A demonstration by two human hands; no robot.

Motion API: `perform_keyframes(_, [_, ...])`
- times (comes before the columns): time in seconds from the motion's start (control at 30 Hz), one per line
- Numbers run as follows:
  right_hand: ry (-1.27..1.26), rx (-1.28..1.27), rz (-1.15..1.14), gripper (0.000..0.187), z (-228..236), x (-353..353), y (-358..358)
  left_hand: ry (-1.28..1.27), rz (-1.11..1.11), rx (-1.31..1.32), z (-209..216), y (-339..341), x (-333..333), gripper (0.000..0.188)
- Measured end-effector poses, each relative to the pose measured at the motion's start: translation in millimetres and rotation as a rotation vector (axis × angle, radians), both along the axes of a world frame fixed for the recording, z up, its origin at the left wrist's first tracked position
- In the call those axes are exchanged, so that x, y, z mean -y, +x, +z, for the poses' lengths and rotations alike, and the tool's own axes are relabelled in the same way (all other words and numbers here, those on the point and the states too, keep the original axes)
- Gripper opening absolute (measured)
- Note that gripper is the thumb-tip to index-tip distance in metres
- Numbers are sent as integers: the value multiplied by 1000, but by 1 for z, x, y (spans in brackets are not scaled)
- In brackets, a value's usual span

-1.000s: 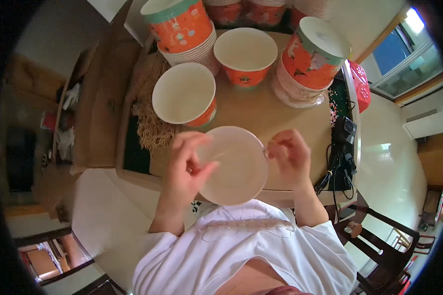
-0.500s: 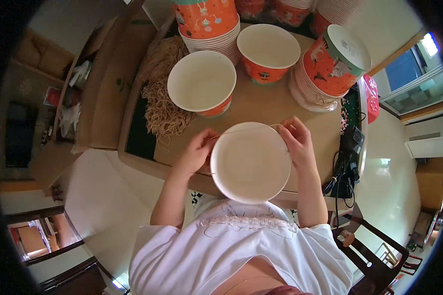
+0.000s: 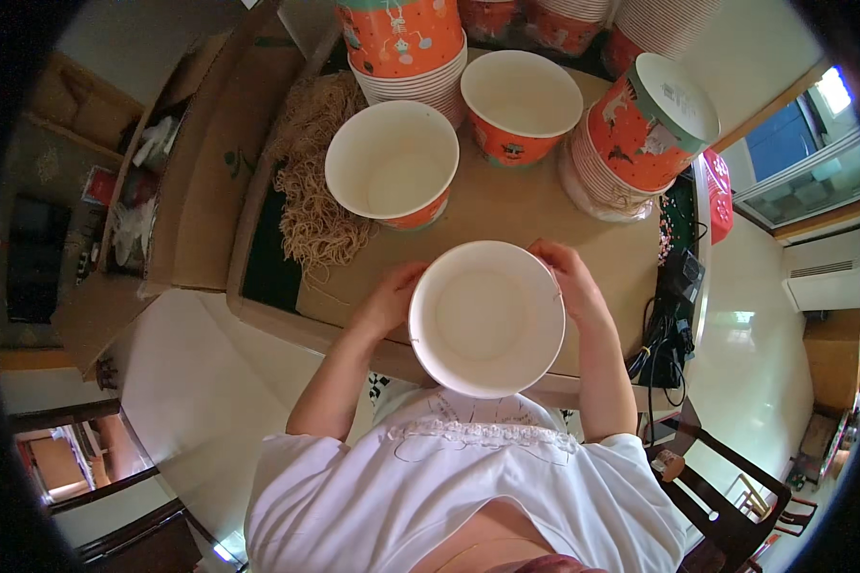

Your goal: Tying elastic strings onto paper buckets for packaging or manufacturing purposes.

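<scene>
View from above of two bare hands at a paper tub. The white-lined tub (image 3: 487, 318), mouth upward, lies before the person's torso at the near edge of the tabletop (image 3: 266, 260); whether it rests on anything cannot be told. The left hand (image 3: 392, 298) is at its left side and the right hand (image 3: 571, 275) at its upper right. On both, the fingers are bent, with their tips hidden behind the rim, so how far they are closed, and on what, cannot be determined. Beyond stand two open orange tubs, one left (image 3: 392, 158) and one centre (image 3: 521, 91), on a cardboard sheet (image 3: 516, 205). Tan twine (image 3: 320, 205) lies at left; black cords (image 3: 661, 339) lie at right.
</scene>
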State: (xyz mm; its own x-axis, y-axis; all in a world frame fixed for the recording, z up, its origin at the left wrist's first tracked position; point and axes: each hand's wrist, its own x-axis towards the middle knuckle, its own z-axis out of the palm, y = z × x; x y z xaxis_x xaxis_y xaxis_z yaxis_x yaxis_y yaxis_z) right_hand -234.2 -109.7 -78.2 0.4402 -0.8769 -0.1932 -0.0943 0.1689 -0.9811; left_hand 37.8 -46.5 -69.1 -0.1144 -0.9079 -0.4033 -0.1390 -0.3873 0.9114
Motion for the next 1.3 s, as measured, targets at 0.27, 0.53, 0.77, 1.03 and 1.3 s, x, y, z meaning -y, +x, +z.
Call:
perform_keyframes(0.27, [-64, -376, 61, 29, 9, -18, -15, 169, -223, 223, 2, -2, -5, 30])
perform_keyframes(0.53, [-412, -412, -345, 33, 138, -36, -39, -475, -59, -104, 98, -48, 18, 43])
perform_keyframes(0.77, [-877, 11, -559, 51, 225, 79, -113, -1371, 145, -53, 175, -137, 141, 47])
perform_keyframes(1.03, [-589, 407, -386, 32, 190, 225, -182, -1647, 253, 221, 141, -219, 207, 61])
perform_keyframes(1.3, [-388, 690, -290, 46, 62, 219, -232, -1452, -94, 299, 69, -188, 145, 78])
